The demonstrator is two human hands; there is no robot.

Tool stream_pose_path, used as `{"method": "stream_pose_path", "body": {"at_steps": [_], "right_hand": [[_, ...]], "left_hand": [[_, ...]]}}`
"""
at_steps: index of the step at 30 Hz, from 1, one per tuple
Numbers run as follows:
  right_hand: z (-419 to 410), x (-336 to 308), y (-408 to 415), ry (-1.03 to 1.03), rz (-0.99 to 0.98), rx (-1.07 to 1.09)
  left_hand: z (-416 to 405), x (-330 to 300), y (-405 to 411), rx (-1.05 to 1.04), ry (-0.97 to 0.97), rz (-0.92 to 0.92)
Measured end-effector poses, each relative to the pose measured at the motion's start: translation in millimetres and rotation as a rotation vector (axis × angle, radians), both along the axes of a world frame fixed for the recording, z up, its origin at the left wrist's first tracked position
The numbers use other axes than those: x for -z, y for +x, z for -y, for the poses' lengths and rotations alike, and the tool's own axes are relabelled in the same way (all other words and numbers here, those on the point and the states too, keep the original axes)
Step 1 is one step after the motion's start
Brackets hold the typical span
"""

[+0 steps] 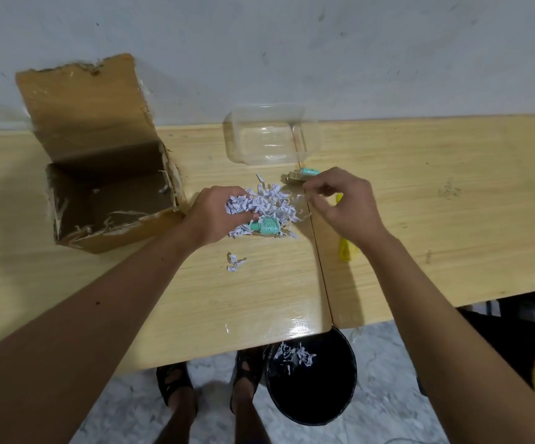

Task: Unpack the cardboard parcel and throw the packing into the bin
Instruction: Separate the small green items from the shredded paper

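We should gather the shreds at mid-frame in one scoop, leaving the teal bottle beneath them on the counter, then drop them in the bin at the bottom edge. Our left hand has its grip curled shut on a clump of shreds. Our right hand pinches loosely, fingertips nearly closed; whether it holds a strand we cannot tell. The box, upper left, looks emptied.

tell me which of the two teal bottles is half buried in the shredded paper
The near teal bottle, lying under the left hand with shredded paper heaped over it. The far teal bottle lies clear of the heap, beside the clear plastic tub.
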State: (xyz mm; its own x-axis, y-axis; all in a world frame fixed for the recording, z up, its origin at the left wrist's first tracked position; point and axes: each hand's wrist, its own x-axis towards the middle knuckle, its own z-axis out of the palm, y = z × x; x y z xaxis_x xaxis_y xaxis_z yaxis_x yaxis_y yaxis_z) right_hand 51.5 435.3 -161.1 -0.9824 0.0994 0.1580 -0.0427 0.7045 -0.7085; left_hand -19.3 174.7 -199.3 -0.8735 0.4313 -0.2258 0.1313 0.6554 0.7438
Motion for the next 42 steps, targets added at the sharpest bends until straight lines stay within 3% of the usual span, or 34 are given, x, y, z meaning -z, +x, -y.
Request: {"method": "stream_pose_path", "body": {"at_steps": [5,24,30,42], "right_hand": [[51.6,3.1,25.9,-0.192,0.113,-0.168],[57.3,33.8,14.7,0.089,0.2,-0.193],[49.2,8.7,40.3,0.016,0.192,-0.231],[-17.8,-43.5,42.7,-0.035,0.064,0.018]], "left_hand": [[2.4,8.2,-3.5,-0.03,0.037,0.0],[4.9,23.5,-1.3,-0.073,0.095,0.047],[6.5,19.3,2.4,-0.035,0.144,0.046],[7.2,21.7,-0.6,-0.025,0.165,0.025]]}}
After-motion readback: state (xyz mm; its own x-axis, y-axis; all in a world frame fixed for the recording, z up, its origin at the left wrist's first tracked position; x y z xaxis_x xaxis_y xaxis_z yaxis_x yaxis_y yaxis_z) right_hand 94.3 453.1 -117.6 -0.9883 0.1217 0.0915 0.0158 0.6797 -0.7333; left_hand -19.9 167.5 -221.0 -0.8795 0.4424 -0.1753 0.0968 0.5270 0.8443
